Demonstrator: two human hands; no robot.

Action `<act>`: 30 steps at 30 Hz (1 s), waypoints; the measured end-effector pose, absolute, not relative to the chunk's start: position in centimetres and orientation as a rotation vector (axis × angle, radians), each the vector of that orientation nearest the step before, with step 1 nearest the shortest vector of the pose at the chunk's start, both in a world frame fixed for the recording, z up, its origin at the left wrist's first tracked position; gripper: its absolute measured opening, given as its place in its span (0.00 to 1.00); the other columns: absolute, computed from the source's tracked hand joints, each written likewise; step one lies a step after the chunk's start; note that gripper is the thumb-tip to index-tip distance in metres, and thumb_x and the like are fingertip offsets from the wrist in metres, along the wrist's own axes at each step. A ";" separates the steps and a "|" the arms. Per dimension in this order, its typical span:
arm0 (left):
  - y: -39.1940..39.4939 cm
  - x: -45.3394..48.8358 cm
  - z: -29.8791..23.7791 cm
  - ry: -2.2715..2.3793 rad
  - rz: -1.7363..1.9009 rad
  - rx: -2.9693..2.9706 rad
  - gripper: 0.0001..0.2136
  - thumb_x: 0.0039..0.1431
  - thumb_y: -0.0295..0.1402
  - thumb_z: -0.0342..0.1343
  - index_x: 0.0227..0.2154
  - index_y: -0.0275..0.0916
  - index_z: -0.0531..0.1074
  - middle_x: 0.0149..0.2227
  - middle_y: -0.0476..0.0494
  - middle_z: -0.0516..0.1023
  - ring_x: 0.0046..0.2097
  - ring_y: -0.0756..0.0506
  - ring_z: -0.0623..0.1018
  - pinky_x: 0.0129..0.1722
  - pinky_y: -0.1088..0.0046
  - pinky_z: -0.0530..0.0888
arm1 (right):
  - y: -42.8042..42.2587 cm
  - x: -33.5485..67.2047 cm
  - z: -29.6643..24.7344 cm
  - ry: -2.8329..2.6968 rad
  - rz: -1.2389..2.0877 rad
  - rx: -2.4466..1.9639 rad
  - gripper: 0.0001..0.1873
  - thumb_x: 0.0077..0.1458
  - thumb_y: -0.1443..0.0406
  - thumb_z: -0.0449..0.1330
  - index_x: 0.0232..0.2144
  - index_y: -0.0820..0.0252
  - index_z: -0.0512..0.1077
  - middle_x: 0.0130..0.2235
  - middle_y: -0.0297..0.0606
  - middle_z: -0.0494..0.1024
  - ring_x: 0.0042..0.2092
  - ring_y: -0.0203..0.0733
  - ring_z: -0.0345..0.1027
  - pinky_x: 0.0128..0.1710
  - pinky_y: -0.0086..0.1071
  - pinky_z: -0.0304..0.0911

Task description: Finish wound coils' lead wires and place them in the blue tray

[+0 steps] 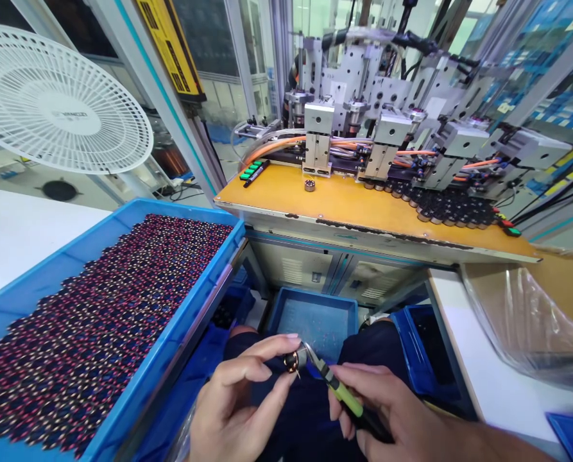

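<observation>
Between thumb and fingertips, my left hand (248, 398) pinches a small round coil-wound motor part (292, 362) with copper wire showing inside. My right hand (382, 404) is wrapped round the green and black handles of cutting pliers (346, 401). The metal jaws of the pliers meet the right side of the part; whether they grip a wire there is too small to tell. Both hands are held over my lap, in front of a blue tray (279, 308) lying low between my knees.
At left, a large blue crate (171, 206) holds many small dark parts with red and pale wire ends. A machine (387, 122) stands on the orange bench (267, 192), with finished-looking round parts (454, 208) at right and one part (310, 185) alone. A white fan (65, 102) is upper left.
</observation>
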State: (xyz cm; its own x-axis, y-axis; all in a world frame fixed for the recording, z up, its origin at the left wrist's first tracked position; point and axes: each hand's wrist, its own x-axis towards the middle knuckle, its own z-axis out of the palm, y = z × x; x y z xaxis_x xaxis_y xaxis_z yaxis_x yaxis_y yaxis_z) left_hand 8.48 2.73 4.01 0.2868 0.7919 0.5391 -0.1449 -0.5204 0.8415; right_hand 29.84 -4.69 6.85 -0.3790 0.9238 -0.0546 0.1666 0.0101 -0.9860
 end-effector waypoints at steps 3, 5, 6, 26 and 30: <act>2.8 8.5 3.9 0.603 1.357 1.703 0.21 0.53 0.10 0.56 0.41 0.43 0.65 0.47 0.45 0.83 0.50 0.45 0.83 0.55 0.65 0.79 | -4.7 29.7 6.6 -1.580 1.492 -1.180 0.15 0.48 0.72 0.55 0.40 0.63 0.72 0.34 0.36 0.69 0.31 0.32 0.64 0.33 0.28 0.64; 2.9 8.5 3.8 0.619 1.348 1.701 0.20 0.54 0.11 0.56 0.41 0.43 0.65 0.47 0.45 0.83 0.50 0.45 0.83 0.54 0.65 0.79 | -4.7 29.7 6.4 -1.569 1.477 -1.220 0.12 0.47 0.72 0.55 0.36 0.63 0.70 0.32 0.35 0.68 0.30 0.31 0.61 0.31 0.26 0.61; 2.9 8.6 3.7 0.630 1.348 1.693 0.20 0.54 0.11 0.56 0.41 0.43 0.65 0.47 0.45 0.83 0.50 0.45 0.83 0.54 0.65 0.79 | -4.7 29.6 6.4 -1.557 1.453 -1.239 0.11 0.47 0.72 0.55 0.35 0.62 0.70 0.32 0.35 0.67 0.29 0.31 0.60 0.31 0.26 0.61; 4.3 7.7 2.8 0.848 1.036 0.704 0.19 0.33 0.38 0.78 0.30 0.39 0.81 0.38 0.41 0.85 0.35 0.44 0.84 0.39 0.70 0.80 | 15.2 41.5 14.1 -1.870 -0.236 -2.140 0.31 0.52 0.68 0.59 0.60 0.65 0.69 0.52 0.49 0.78 0.50 0.49 0.73 0.48 0.33 0.65; 4.1 3.8 2.5 0.969 1.061 0.776 0.18 0.42 0.42 0.74 0.34 0.37 0.81 0.39 0.36 0.85 0.36 0.42 0.84 0.37 0.69 0.79 | 18.3 42.0 13.0 -1.842 -0.212 -2.133 0.22 0.59 0.63 0.58 0.49 0.76 0.77 0.46 0.63 0.79 0.45 0.55 0.74 0.40 0.40 0.64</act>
State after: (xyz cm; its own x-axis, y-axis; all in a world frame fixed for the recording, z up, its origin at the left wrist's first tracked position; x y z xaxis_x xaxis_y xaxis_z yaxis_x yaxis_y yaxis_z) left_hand 3.81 4.08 2.52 0.1773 0.9480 -0.2642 -0.3489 0.3116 0.8838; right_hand 42.03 18.26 13.05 0.1604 0.9363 0.3125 0.9828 -0.1221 -0.1384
